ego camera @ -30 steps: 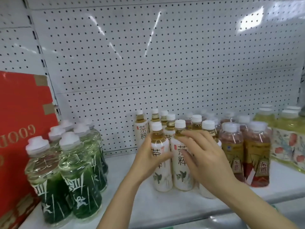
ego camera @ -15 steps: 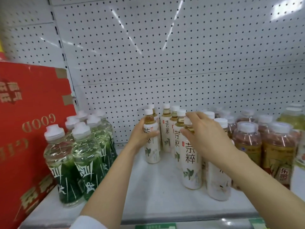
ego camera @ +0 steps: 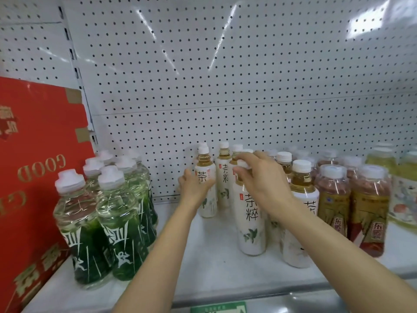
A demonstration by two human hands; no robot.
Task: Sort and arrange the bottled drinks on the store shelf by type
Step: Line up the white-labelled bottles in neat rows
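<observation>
Head view, looking forward and down at a white store shelf (ego camera: 212, 251) backed by white pegboard (ego camera: 225, 75).

Left hand (ego camera: 194, 188), centre of frame, curled round the body of a white-labelled tea bottle (ego camera: 206, 199) at the left edge of the tea group, toward the back. Grasping it, bottle upright on the shelf.

Right hand (ego camera: 264, 179), just right of centre, draped over the neck and cap of a nearer white-labelled tea bottle (ego camera: 250, 218); fingers bent down around the top, gripping that bottle. Cap largely hidden under the fingers.

More tea bottles of the same kind (ego camera: 302, 199) packed between and to the right of the two held ones, touching or nearly touching.

Lower left of frame: cluster of green bottles (ego camera: 101, 222), well apart from the tea group, bare shelf between. Far left: red carton (ego camera: 33, 177) beside them.

Right of frame: amber drinks with gold labels (ego camera: 334, 204) just beside the tea; pale yellow bottles (ego camera: 404, 190) at the far right edge, partly cut off.

Judged step: squaring the white tea bottles into tidy rows.

To do it well:
- Keep both bottles upright; slide along the shelf rather than lift high.
- Grip the nearer bottle lower if it wobbles; a hold at the cap tips easily.
- Turn labels to face forward, matching neighbours.
- Close gaps within the tea group without nudging the amber drinks.
- Watch the forearms near the front-row bottles; a brush could topple them.
</observation>
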